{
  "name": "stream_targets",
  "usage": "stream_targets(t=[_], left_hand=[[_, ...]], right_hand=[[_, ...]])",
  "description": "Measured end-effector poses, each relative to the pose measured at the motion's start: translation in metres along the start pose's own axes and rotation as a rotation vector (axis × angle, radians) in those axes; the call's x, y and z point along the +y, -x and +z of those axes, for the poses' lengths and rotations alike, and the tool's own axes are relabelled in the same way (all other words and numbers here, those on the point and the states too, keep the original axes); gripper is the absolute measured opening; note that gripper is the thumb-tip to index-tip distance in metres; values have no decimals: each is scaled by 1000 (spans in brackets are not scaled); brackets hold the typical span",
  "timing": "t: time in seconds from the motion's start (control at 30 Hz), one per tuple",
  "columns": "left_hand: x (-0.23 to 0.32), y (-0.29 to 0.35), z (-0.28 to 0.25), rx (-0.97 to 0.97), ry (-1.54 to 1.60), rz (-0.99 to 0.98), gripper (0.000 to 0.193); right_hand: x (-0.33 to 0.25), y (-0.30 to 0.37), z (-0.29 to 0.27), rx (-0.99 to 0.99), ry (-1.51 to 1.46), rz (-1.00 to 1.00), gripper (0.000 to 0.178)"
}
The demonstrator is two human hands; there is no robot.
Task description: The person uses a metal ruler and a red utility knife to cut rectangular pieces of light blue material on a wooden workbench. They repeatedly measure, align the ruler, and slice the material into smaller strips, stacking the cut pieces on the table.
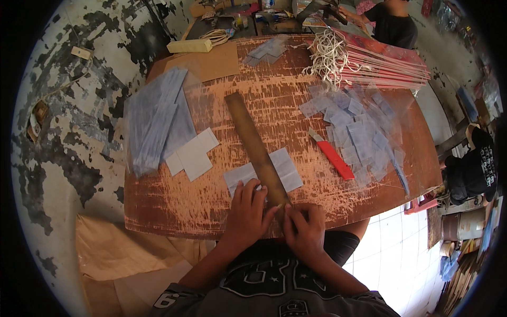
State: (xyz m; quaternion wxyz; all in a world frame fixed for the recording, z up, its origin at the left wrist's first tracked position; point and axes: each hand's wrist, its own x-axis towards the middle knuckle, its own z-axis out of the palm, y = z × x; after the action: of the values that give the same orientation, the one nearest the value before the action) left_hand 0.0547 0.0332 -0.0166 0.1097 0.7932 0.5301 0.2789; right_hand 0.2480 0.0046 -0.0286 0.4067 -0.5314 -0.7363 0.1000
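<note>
A long brown ruler-like strip [253, 140] lies slanted over the middle of the table, across a pale grey-blue sheet piece [287, 168] that shows on both sides of it. My left hand [248, 211] rests beside the strip's near part, fingers spread on the sheet's lower left and thumb reaching to the strip. Bent fingers of my right hand [305, 228] grip the strip's near end by the table edge. To the right lies a red-handled cutter knife [334, 157], blade pointing away. White cut pieces [194, 157] lie to the left.
Long grey-blue sheets [157, 119] are stacked at the left. Many small cut pieces [354, 129] spread over the right side. Behind them lie a heap of white cords [330, 53] and red-and-white strips [388, 63]. Another person [395, 24] is at the far right.
</note>
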Motion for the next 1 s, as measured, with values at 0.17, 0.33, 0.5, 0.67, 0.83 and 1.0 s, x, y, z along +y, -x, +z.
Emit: stream_targets(t=[0.17,0.33,0.5,0.67,0.83,1.0], left_hand=[[-1,2,2,3,-16,-9,54],[-1,0,3,8,-16,4,53],[-1,0,5,12,-23,10,53],[0,1,3,24,-8,5,52],[0,-1,5,21,-4,13,53],[-1,1,4,10,-32,12,54]], right_hand=[[1,1,-1,-9,16,-11,31],[-1,2,-3,-24,-38,24,36],[1,1,-3,-10,-32,9,36],[-2,0,-5,-20,-36,15,34],[-1,-1,-6,-17,-11,0,34],[-2,-1,-5,-46,-31,24,34]])
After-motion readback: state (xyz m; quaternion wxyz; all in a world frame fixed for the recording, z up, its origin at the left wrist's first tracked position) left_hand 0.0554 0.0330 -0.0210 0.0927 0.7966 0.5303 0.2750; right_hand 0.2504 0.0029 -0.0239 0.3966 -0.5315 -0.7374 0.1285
